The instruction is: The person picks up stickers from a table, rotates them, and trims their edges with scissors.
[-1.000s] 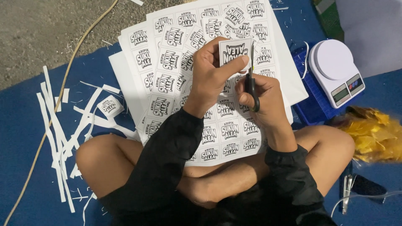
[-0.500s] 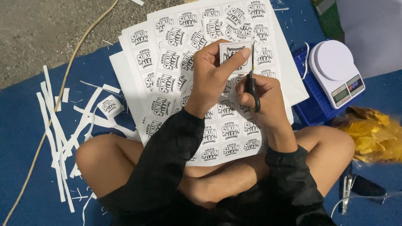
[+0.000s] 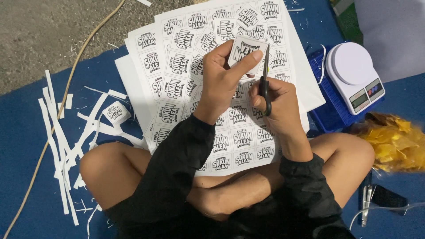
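My left hand (image 3: 223, 82) pinches a small cut-out printed label (image 3: 245, 52) between thumb and fingers, held above the sheets. My right hand (image 3: 276, 104) grips black-handled scissors (image 3: 265, 79), blades pointing up along the label's right edge. Under both hands lie white sheets of printed black-and-white labels (image 3: 177, 71), spread over my crossed legs and the blue mat. One finished cut label (image 3: 116, 112) lies to the left on the mat.
White paper strips (image 3: 55, 132) are scattered on the blue mat (image 3: 26, 177) at left. A white kitchen scale (image 3: 354, 75) sits on a blue basket (image 3: 330, 117) at right. A yellow pile of chips (image 3: 394, 141) lies lower right. A cord (image 3: 66, 93) crosses the grey floor.
The label in my left hand has turned slightly and the scissors have shifted a little along its edge. Nothing else moved.
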